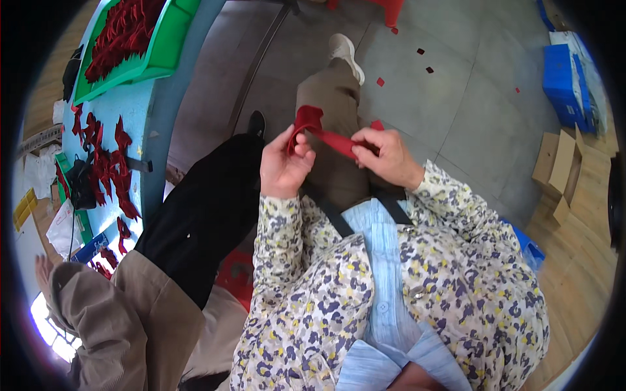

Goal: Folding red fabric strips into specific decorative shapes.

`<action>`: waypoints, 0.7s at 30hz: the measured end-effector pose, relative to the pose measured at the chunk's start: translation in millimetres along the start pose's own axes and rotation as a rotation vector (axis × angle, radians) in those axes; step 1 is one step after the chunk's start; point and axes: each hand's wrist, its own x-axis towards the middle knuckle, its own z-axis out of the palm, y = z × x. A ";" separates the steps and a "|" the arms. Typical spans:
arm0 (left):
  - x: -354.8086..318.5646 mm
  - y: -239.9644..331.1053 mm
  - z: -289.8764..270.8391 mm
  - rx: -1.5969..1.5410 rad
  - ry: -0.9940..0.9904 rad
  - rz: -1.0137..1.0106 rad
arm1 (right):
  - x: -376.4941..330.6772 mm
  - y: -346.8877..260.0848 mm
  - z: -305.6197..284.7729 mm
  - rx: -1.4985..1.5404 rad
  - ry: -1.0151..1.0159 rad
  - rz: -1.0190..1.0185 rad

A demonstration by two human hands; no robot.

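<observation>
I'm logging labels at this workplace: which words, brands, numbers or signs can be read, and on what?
None can be read.
Red ribbon: no lettering visible.
Blue box: any print is too small or blurred to read.
White plastic bag: likewise unreadable.

We can't see all of the red ribbon (336,141), because the fingers of the right hand (386,156) cover some of it. The top edge cuts off the green crate (166,49). It also cuts off a red plastic thing (392,10), so we can't tell if it is a stool. The co-worker's hand (44,272) looks blurry to us. The little red scraps (380,82) are too small for us to tell their cloth.
</observation>
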 end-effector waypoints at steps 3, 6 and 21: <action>-2.7 3.0 -17.1 0.086 0.097 0.017 | 1.0 1.8 9.3 0.071 -0.019 -0.004; -7.4 10.8 -31.1 0.173 0.141 0.036 | -4.3 9.8 18.7 0.122 -0.030 0.045; -17.3 24.9 -38.5 0.633 0.208 0.131 | -21.9 -3.9 45.9 -0.104 0.087 -0.218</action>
